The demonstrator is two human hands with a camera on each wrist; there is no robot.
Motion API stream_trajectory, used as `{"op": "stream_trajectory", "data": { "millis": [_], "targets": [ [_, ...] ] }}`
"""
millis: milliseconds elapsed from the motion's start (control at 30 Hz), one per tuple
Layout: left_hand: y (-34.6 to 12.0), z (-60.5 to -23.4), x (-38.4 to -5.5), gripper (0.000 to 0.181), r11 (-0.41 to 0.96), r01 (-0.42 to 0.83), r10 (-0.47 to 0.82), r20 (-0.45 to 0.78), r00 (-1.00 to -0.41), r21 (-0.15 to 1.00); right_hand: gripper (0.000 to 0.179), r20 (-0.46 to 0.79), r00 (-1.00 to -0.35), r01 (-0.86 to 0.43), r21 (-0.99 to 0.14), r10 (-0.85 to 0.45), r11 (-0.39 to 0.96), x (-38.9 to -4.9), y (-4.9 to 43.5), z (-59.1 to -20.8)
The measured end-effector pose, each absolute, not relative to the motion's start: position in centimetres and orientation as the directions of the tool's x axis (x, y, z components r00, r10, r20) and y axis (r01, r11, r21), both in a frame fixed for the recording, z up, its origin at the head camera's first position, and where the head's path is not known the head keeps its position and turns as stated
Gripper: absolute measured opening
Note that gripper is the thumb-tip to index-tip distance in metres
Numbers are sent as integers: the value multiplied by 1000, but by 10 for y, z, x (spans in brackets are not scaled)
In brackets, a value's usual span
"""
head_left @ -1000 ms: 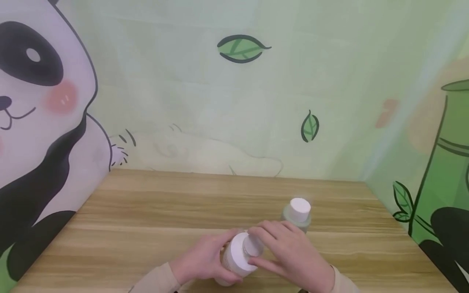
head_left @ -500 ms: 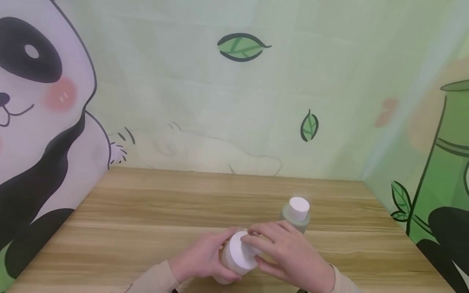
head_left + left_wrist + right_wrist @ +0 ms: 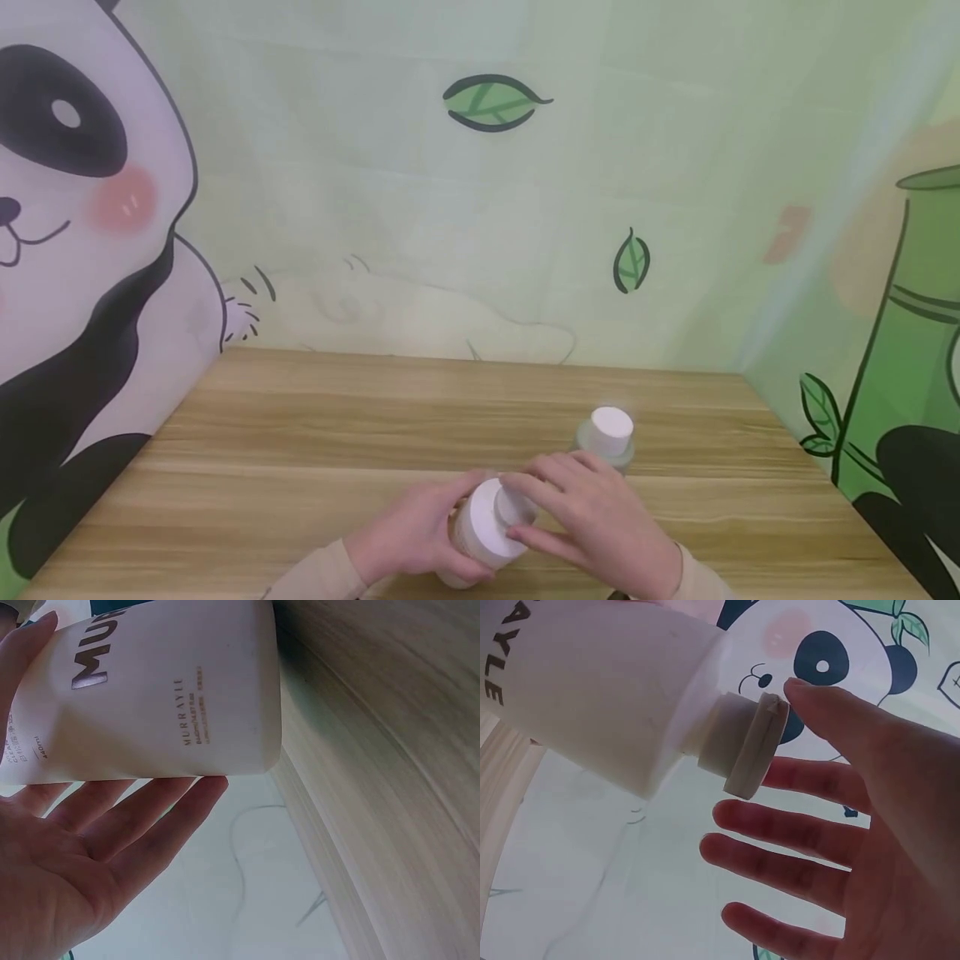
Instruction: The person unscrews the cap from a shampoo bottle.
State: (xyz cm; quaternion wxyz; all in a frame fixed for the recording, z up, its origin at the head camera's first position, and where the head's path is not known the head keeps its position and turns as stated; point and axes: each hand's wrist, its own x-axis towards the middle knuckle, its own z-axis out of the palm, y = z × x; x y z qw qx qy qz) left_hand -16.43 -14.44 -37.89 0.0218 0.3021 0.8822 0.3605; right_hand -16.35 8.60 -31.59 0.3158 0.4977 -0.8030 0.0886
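1. Backdrop (image 3: 337, 192): pale green; printed panda (image 3: 97, 208) at left.
2. Table (image 3: 315, 433): wood-grained.
3. Right hand (image 3: 592, 517): thumb and index finger pinching the cap (image 3: 742, 746); other fingers extended.
4. Left hand (image 3: 412, 529): grasping the white bottle (image 3: 482, 533) round its body.
5. White bottle: lettered, tilted, neck toward right hand, near side of table.
6. Greenish bottle (image 3: 609, 439): upright beyond right hand, partly hidden.
7. Cap: at white bottle's mouth; cannot tell if seated.

Even light, shaded hands

The head view is evenly lit, slightly hazy, with a pale streak (image 3: 852, 175) across the backdrop (image 3: 360, 167) and the far white cap (image 3: 612, 422) nearly blown out; in the wrist views the left hand (image 3: 82, 859) and right hand (image 3: 892, 855) look dim against it, small print (image 3: 196, 712) soft
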Motion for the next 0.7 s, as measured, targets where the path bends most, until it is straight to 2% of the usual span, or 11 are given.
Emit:
{"op": "stream_trajectory", "data": {
  "millis": [233, 467, 600, 700],
  "targets": [
    [-144, -379, -165, 77, 552, 538, 552, 205, -809, 637, 37, 592, -286, -856, 194, -753, 478, -164, 85, -316],
    [-144, -379, -164, 73, 545, 524, 552, 190, -812, 655, 54, 568, -244, -878, 214, -786, 428, -163, 87, -316],
    [-145, -379, -165, 73, 533, 527, 561, 190, -806, 662, 57, 562, -218, -888, 226, -798, 401, -163, 87, -316],
    [-145, -380, -166, 73, 526, 549, 564, 217, -797, 650, 59, 550, -222, -891, 221, -805, 397, -163, 88, -315]
  ]
}}
